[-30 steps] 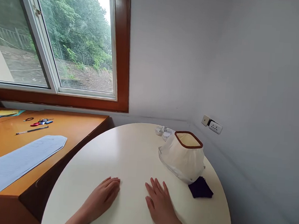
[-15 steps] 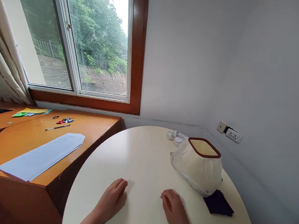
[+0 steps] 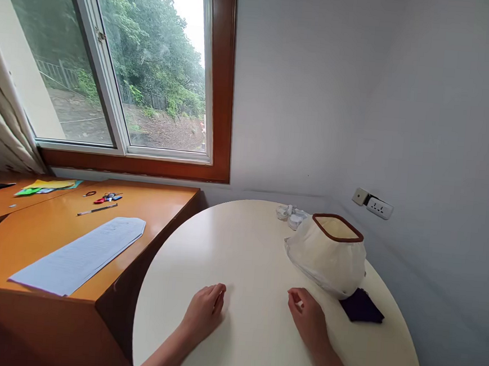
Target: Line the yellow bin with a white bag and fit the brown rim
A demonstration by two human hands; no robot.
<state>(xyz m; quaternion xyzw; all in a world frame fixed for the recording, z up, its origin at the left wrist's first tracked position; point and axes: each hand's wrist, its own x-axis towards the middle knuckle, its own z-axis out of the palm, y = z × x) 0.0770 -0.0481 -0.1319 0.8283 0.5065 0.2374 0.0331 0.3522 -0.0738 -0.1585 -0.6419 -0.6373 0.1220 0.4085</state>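
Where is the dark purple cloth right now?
In the head view, the dark purple cloth lies toward the right side of the round table, to the right of your right hand and by the near side of the brown-rimmed whitish container.

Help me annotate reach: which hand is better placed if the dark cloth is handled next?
Probably the right hand: it seems empty and is nearer the dark cloth, which lies to its right on the table. The left hand, also seemingly empty, is farther off.
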